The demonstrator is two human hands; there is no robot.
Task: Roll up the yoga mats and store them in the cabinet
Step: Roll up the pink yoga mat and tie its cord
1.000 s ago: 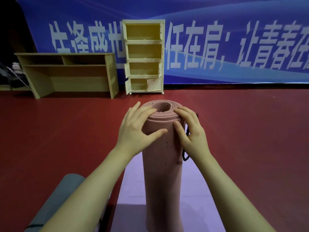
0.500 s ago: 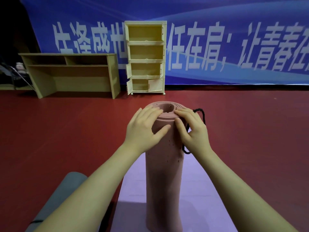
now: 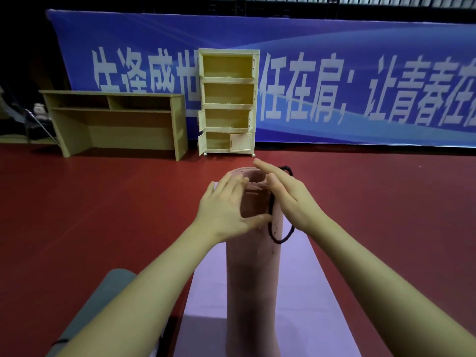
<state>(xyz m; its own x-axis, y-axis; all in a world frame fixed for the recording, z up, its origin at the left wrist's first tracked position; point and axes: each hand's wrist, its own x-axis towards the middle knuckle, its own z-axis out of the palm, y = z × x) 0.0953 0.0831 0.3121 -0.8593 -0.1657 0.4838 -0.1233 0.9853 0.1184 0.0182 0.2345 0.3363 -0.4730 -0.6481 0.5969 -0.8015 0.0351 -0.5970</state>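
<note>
Pink rolled mat [image 3: 252,274], black cord [image 3: 279,239], lilac mat [image 3: 309,292], grey mat [image 3: 103,300], red floor [image 3: 103,202].

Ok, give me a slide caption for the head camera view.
Both hands, left hand and right hand, work a black cord onto an upright rolled pink yoga mat.
</note>
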